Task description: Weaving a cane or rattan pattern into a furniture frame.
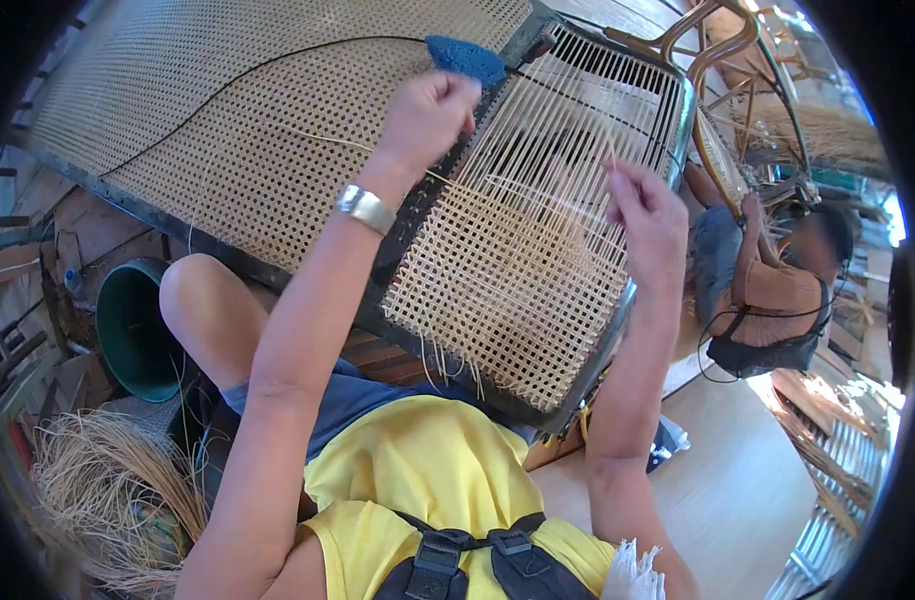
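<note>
A dark-framed panel is partly woven with pale cane; its open mesh (507,290) fills the near part. Long parallel cane strands (577,95) stretch across its far part. My left hand (432,120), closed in a pinch, hovers above the panel's left frame bar, close to a blue pad (465,62). Over the strands at the panel's right side, my right hand (649,220) has thumb and forefinger together. Whatever either hand pinches is too thin to make out. One loose cane strand (322,138) runs rightward beneath my left wrist.
A larger finished cane panel (267,150) adjoins on the left, crossed by a dark cord (232,82). Left of my knee are a green bucket (137,335) and a heap of loose cane (107,480). Another person (777,290) sits at right beside bentwood chair frames (712,40).
</note>
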A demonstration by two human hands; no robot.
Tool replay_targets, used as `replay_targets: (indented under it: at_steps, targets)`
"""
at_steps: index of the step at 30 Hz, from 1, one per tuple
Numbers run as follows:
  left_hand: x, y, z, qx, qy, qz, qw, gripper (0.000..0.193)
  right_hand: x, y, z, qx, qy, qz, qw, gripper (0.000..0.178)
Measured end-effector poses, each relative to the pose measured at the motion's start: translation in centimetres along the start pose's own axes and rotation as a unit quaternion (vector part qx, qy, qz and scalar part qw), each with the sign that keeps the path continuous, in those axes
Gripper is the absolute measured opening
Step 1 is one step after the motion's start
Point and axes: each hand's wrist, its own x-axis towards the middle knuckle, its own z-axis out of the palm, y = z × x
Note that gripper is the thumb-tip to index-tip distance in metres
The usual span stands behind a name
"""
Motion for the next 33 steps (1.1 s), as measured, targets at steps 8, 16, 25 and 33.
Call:
replay_targets:
  at_steps: [8,16,25,33]
  targets:
    - [-1.2,-10.0,4.9,0.262,-0.077,-0.092,0.958,0.027,1.2,6.5,2.7,-0.174,-0.008,0.025,0.984,0.022]
    - [0.5,-9.3,5.3,0.364,-0.118,-0.121,0.916,0.019,3.3,8.4,7.0,-0.268,0.001,0.014,0.963,0.020]
    - [0.2,-9.0,3.7,0.058,-0.132,-0.248,0.958,0.015,3.2,7.7,7.4,-0.303,-0.023,0.066,0.950,0.020]
    - [-0.9,-9.1,4.2,0.250,-0.079,-0.150,0.953,0.020,3.5,8.0,8.6,-0.359,-0.039,0.021,0.932,0.019]
